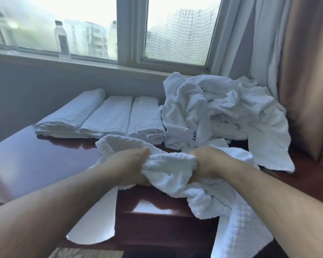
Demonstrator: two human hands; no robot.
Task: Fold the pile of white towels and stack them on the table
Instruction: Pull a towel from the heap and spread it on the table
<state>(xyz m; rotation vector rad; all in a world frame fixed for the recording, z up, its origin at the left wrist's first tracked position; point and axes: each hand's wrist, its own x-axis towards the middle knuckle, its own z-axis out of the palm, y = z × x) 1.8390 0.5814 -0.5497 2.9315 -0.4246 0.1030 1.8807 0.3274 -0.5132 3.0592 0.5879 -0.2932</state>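
both hands' fingers [138, 151] bunched tight in white towel [168, 168], tips hidden; towel end cut off btm.

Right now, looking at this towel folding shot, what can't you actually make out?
All from the head view:
- Fingers of left hand and right hand: buried in the held towel.
- How many towels are in the pile: too tangled to count.
- Dark print on one pile towel: half hidden in a fold.
- Bottle label: blurred.
- Held towel's lower end: cut off by the bottom edge.
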